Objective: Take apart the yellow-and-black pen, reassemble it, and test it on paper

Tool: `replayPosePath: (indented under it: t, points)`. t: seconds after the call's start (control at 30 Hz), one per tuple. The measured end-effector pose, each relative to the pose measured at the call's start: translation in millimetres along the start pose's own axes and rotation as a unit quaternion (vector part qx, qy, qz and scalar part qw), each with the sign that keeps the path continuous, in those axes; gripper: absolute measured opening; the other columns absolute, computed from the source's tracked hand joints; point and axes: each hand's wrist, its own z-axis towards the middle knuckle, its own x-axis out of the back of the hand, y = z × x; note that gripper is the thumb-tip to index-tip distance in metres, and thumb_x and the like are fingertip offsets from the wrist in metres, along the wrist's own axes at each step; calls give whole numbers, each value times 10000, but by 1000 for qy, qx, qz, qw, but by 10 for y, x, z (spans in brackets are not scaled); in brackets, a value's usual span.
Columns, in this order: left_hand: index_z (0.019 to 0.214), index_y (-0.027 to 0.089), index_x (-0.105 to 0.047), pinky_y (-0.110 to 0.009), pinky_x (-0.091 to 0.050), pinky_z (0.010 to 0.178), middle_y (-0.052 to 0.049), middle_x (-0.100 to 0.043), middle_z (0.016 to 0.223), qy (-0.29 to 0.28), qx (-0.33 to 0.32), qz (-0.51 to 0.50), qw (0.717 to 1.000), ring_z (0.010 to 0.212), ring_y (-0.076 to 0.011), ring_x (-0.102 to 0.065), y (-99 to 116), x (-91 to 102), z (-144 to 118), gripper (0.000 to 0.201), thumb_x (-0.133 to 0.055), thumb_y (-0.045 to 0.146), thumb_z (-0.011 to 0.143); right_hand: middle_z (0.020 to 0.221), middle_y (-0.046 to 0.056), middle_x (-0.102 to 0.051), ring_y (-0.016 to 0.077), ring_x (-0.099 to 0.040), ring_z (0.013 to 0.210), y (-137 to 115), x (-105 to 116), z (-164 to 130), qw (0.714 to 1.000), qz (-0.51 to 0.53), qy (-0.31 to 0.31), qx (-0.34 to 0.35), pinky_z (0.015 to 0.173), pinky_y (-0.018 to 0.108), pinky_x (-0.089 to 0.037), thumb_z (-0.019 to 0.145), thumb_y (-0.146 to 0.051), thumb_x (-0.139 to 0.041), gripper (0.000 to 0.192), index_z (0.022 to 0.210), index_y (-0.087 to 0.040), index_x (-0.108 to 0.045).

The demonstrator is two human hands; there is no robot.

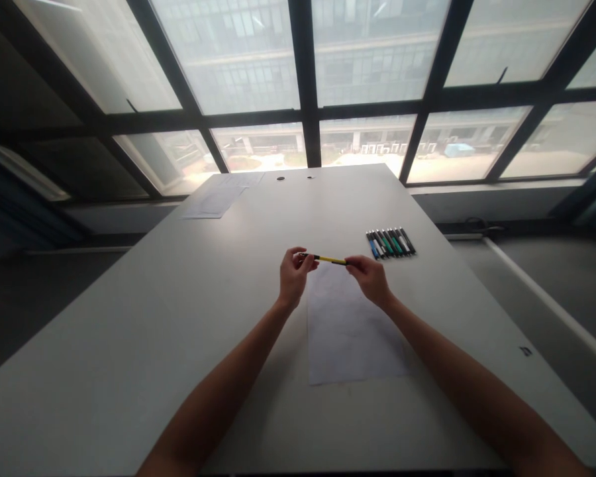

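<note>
Item: yellow pen (330, 259). Slim barrel, yellow along the visible middle, darker at both ends; finer markings too small to read. Held level above the tabletop (153, 318), just over the far edge of a white sheet of paper (350, 331).

Left hand (293, 275): fingers pinched shut on the pen's left end. Right hand (371, 278): fingers pinched shut on the pen's right end. The two hands stand a little apart, with the pen's yellow middle bare between them; both forearms reach in from the near edge.

Also on the tabletop: a row of pens (391, 242) laid side by side, touching or nearly so, beyond and to the right of the right hand; caps or barrels in blue, green, black and white. More papers (218, 195) at the far left corner. Two small dark round spots (281, 178) near the far edge.

Surface: pale grey, matte, long and rectangular.

Room: large window (308, 86) with dark frames behind the tabletop, bright daylight, buildings outside. Dark floor on either side.
</note>
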Motion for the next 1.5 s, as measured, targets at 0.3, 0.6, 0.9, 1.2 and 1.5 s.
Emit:
replayPosePath:
  t: [0.3,0.6,0.9,1.2,1.5]
  points:
    - [992,157,-689,-276,-557,651,-54,-744,786,-31,-28,91,995,667,-147,-679,-306,89,-11,320,-762,383,778,705,24,-713,142,-621,599,227,135,95,996,62,33,-62,605,295,-533,752,-355,-753,278,961,-171,-753]
    - [1025,158,-712,-325,-573,740,-74,-759,857,-1,-29,101,994,720,-160,-694,-318,92,-41,266,-687,337,830,751,37,-730,145,-642,625,282,151,112,991,103,38,-79,620,308,-552,737,-390,-761,290,919,-168,-725]
    - [972,166,-715,-292,-552,703,-38,-726,789,26,-33,107,993,701,-150,-677,-332,90,-17,254,-724,339,787,745,45,-732,147,-644,611,286,107,110,990,104,57,-82,596,300,-540,730,-401,-769,293,886,-165,-692]
    - [954,154,-718,-295,-547,698,-49,-731,788,24,-26,109,993,691,-150,-666,-317,85,-18,244,-713,341,798,746,49,-739,140,-625,601,304,95,109,989,100,66,-81,579,287,-520,756,-382,-739,264,895,-162,-694]
    - [951,156,-714,-293,-541,696,-50,-728,785,28,-18,103,994,690,-148,-662,-330,92,-7,260,-726,363,794,733,44,-731,136,-607,577,328,89,104,993,73,67,-64,555,281,-506,782,-420,-716,275,892,-170,-686]
